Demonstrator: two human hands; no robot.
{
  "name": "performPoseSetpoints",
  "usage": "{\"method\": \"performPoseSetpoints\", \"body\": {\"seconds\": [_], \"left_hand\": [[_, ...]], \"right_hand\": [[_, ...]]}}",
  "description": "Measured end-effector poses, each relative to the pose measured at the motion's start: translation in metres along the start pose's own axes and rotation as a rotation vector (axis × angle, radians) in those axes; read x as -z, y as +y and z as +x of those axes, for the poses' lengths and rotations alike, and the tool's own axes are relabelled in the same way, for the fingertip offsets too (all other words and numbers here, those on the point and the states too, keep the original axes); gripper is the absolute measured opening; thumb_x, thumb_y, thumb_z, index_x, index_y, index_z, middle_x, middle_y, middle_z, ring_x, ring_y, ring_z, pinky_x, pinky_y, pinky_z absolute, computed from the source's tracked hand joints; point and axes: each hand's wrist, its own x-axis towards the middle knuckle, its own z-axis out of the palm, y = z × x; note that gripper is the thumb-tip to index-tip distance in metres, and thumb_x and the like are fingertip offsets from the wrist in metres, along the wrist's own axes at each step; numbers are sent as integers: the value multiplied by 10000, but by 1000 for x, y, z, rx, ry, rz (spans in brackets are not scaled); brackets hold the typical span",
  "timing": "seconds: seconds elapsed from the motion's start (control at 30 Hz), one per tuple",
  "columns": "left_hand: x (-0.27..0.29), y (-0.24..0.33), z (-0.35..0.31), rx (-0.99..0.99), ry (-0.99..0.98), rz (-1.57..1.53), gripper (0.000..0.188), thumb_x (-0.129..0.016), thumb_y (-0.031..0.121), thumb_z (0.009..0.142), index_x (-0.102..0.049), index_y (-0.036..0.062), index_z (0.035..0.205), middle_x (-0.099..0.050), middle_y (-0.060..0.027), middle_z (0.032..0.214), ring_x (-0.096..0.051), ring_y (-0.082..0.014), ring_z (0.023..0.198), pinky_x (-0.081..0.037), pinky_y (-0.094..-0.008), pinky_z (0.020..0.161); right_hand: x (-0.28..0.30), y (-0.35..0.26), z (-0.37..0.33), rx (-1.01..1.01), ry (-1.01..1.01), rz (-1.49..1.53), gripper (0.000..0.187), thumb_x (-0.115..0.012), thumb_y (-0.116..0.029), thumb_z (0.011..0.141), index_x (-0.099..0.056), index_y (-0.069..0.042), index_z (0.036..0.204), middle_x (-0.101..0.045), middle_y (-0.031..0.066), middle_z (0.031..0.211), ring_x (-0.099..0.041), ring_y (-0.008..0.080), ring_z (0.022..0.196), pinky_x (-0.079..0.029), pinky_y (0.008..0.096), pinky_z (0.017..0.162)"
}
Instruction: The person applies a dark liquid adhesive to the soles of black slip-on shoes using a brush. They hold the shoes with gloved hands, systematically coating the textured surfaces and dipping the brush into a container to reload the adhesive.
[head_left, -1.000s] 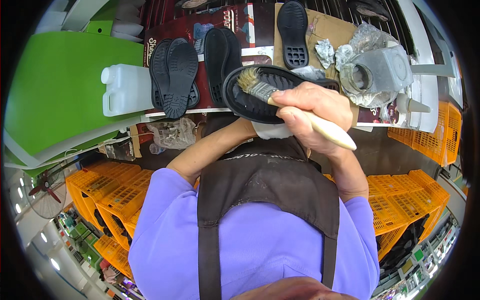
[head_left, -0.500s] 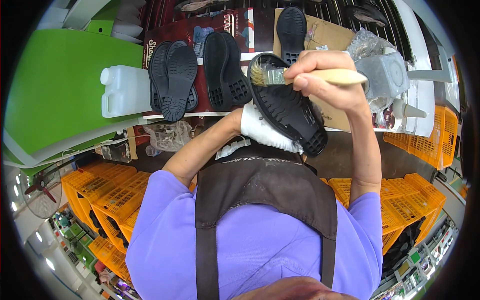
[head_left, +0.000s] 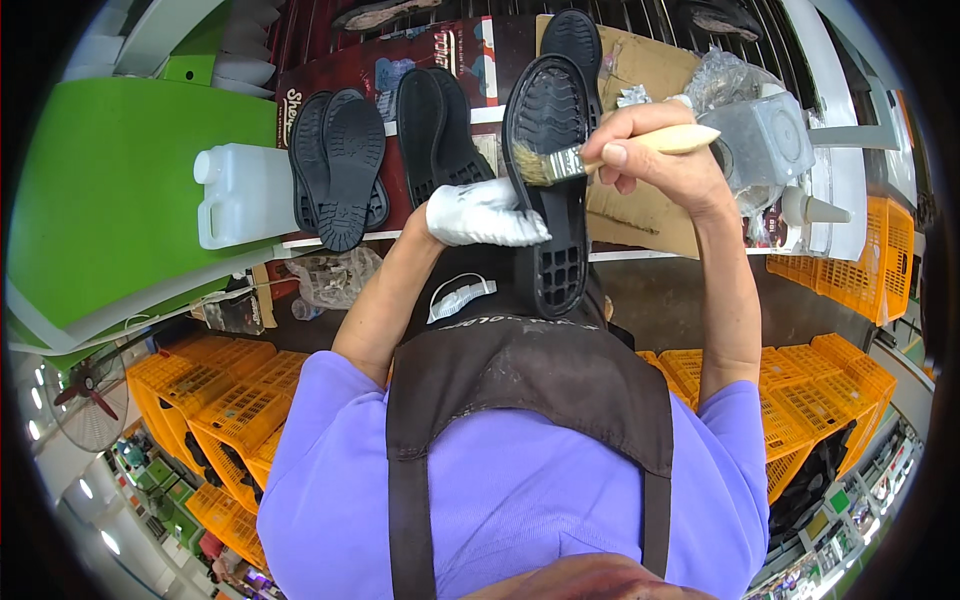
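A black shoe sole [head_left: 549,112] is held up in front of me, its toe end away from me and the gridded heel end near my apron. My left hand [head_left: 480,213], in a white glove, grips it by the left edge near the middle; some fingers are hidden beneath. In my bare right hand [head_left: 655,160] is a paintbrush [head_left: 680,138] with a pale wooden handle and a metal band. Its bristles rest on the sole's left inner edge, around mid-length. Another black sole [head_left: 572,42] lies just beyond, partly covered.
More black soles [head_left: 340,165] and a sole pair [head_left: 435,130] lie on the bench, beside a white jug [head_left: 243,195]. At right are a clear plastic container [head_left: 765,140], a nozzle bottle [head_left: 812,209] and cardboard [head_left: 640,205]. Orange crates [head_left: 215,395] stand behind me on both sides.
The held sole has swung from a slant to nearly straight and moved slightly away from me. My left hand has shifted from beneath it to its left edge. The brush has moved slightly down and right.
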Motion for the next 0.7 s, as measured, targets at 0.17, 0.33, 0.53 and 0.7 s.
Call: {"method": "performPoseSetpoints", "body": {"seconds": [0.17,0.33,0.53,0.7], "left_hand": [[0,-16,-11,-73,-6,-474,564,-419,392,922,-366,-28,1294,-491,-134,1234,-507,-224,1100,-388,-342,954],[-13,-22,-9,-105,236,-771,546,-381,418,928,-375,14,1295,-499,-106,1229,-511,-205,1099,-399,-348,950],[-12,-23,-3,-228,231,-956,447,-372,344,947,-412,33,1267,-532,-104,1183,-535,-198,1064,-409,-352,948],[-23,-14,-1,-43,274,-955,471,-310,353,951,-444,-20,1206,-573,-166,1086,-591,-248,947,-469,-364,860]], "right_hand": [[-3,1,-10,-37,-26,62,245,-664,-239,795,-674,1,842,-636,52,722,-586,82,626,-478,203,511],[-15,5,-19,-31,-26,59,206,-656,-172,771,-652,32,799,-626,97,731,-593,117,596,-469,208,475],[-19,11,-22,85,-207,16,208,-672,-197,784,-670,3,840,-631,45,730,-565,84,638,-455,214,536],[-5,4,-12,-44,55,-80,181,-626,-187,805,-668,-24,871,-630,35,738,-557,79,659,-461,230,571]]}}
